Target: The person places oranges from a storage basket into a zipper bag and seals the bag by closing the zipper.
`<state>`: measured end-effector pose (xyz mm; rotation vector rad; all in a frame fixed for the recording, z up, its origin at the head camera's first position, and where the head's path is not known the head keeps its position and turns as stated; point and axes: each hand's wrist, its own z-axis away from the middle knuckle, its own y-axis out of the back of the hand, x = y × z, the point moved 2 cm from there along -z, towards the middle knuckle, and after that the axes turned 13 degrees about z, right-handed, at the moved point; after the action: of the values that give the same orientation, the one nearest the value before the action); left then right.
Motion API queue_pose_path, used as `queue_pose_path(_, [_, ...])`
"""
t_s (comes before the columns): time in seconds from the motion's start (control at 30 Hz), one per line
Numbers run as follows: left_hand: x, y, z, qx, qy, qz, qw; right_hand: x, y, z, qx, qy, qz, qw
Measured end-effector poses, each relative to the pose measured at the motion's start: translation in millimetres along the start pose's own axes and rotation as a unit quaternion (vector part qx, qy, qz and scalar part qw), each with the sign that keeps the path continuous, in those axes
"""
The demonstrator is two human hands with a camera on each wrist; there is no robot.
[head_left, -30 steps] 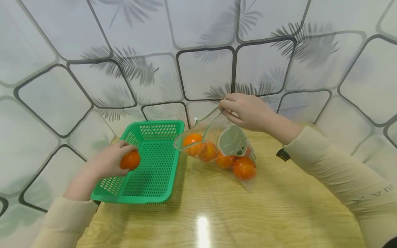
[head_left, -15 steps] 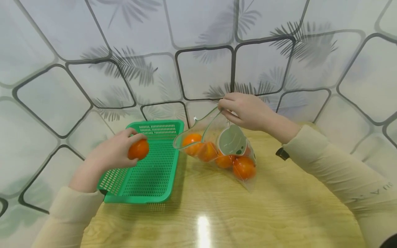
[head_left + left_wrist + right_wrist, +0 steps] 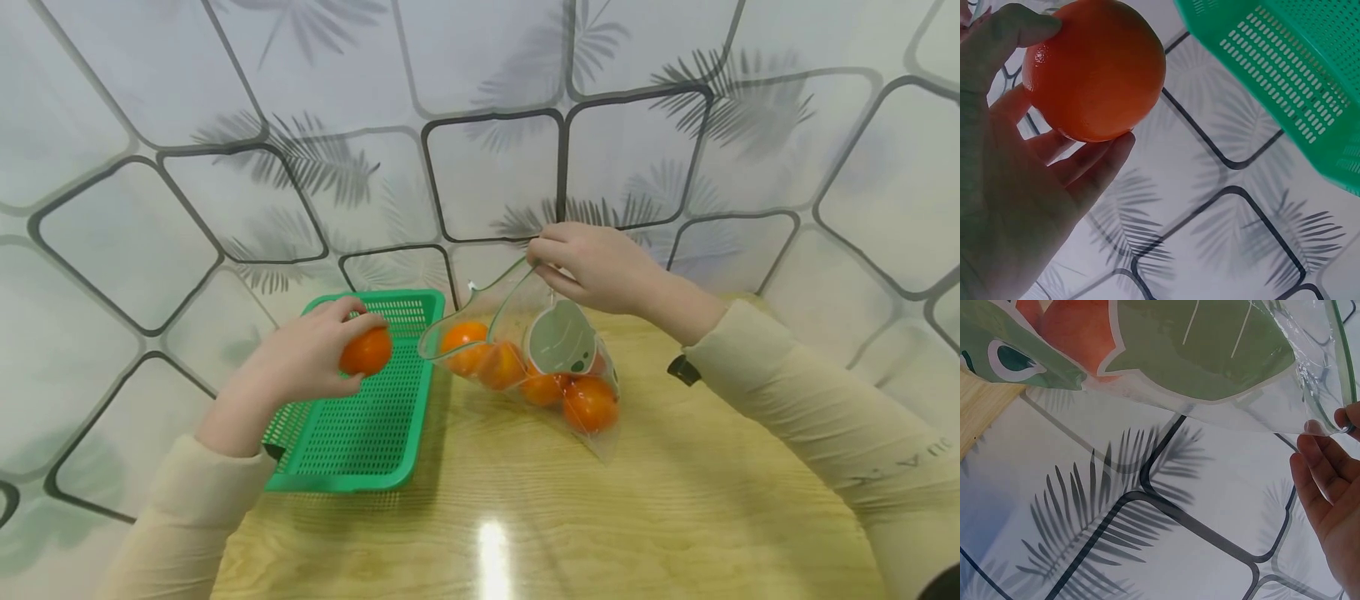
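My left hand (image 3: 311, 352) holds an orange (image 3: 367, 351) above the green basket (image 3: 348, 482), its thumb and fingers curled round the fruit. In the left wrist view the same orange (image 3: 1094, 72) looks smooth and round. My right hand (image 3: 588, 262) pinches the upper rim of a clear zip bag (image 3: 517, 308) printed with a grey-green shape. The bag's mouth gapes toward the basket, and several oranges (image 3: 591, 406) lie inside. Close up in the right wrist view, thumb and fingertips (image 3: 1310, 447) grip the bag's green-edged rim; part of that hand is cut off.
Under the bag and basket is a wooden table (image 3: 600, 517) with a rounded right edge. A patterned wall covering (image 3: 495, 175) with leaf prints and dark lines rises right behind. The basket's right rim stands close to the bag's mouth.
My left hand has carried the orange to the right across the basket, toward the bag. The right hand and the bag have stayed practically still.
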<state>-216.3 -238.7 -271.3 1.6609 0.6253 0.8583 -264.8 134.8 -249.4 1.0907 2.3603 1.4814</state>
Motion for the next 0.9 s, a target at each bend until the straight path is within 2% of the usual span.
queue_pose_path(0.33, [15.4,-0.6,-18.1,0.007,-0.022,-0.003,0.9997,-2.0,0.2,-0.8,-0.001,-0.001,-0.003,1.0])
queue_pose_path(0.9, [33.2,1.9,-45.5,0.021,-0.061,0.024,0.9976,-0.6,-3.1,-1.8,0.002,-0.005,-0.003,1.0])
